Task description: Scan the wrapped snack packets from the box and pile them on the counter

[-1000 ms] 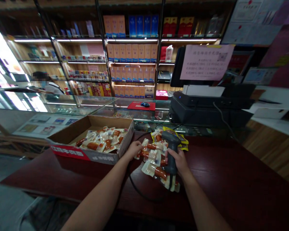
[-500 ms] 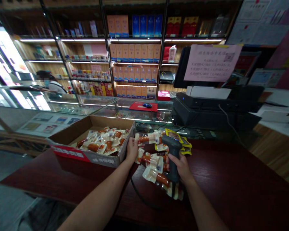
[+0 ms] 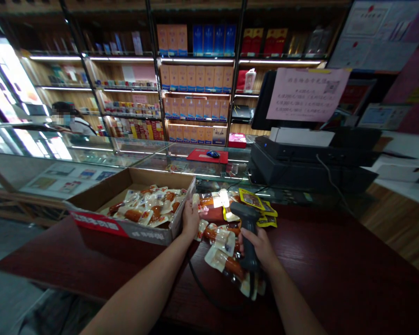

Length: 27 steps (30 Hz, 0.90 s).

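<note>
My right hand (image 3: 258,244) is wrapped around the grip of a dark barcode scanner (image 3: 249,218), whose head points left. Light from it falls on a clear-wrapped sausage pack (image 3: 209,204). That pack's left end is pinched in my left hand (image 3: 191,216), beside the wall of an open cardboard box (image 3: 125,228). Several more wrapped sausages (image 3: 221,237) lie on the dark red table below, partly hidden by the scanner. Inside the box is a heap of similar wrapped sausages (image 3: 150,207). Yellow snack packets (image 3: 253,200) lie just behind the scanner.
A glass counter (image 3: 153,158) runs behind the table, with a blue mouse (image 3: 212,154) on a red pad. At right stands a monitor (image 3: 265,100) with a pink notice over a black cash drawer (image 3: 279,163). A person (image 3: 77,123) sits at far left. The scanner's cable (image 3: 202,288) loops over the table.
The scanner's light now shines brightly on the sausage pack. The scanner has tilted and shifted slightly left and down, and the held pack has turned a little.
</note>
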Available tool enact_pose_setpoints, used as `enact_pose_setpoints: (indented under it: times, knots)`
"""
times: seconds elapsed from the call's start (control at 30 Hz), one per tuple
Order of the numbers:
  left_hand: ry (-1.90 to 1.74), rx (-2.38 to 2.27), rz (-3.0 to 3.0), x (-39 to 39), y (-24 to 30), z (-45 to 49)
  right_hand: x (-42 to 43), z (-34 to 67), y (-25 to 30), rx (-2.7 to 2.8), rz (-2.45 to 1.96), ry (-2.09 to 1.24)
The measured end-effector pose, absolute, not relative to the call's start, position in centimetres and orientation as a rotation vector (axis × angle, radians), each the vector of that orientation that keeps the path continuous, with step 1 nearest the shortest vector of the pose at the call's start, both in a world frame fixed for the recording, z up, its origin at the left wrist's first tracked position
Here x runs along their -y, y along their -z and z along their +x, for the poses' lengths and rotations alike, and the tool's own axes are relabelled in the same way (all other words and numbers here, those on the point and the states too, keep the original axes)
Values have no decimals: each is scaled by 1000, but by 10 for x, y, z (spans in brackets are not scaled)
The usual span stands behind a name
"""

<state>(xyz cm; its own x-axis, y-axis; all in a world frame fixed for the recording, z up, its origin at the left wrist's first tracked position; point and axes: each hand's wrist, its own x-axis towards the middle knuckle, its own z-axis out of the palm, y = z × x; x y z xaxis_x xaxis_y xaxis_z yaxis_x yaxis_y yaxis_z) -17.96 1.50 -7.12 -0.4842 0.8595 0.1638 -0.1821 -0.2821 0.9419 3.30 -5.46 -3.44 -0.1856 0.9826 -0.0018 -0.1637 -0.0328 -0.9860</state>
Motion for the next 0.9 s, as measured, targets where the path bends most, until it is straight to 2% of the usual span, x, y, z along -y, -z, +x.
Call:
enact_pose_setpoints:
  times: [0.37,0.53,0.77,0.9]
  knots:
    - [-1813,-1194,929,-8,69,-176,56,32,33,1173,-982,-1405]
    - [-1798,-1132,948,12,44,-167,55,33,25,1111,-960,-1437]
    - [-2090,-1084,805,39,-13,-216,61,11,-19,1223,-936,-1492]
    - [-2232,-1186,737,48,-20,-264,67,-24,-40,1256,-807,-1539]
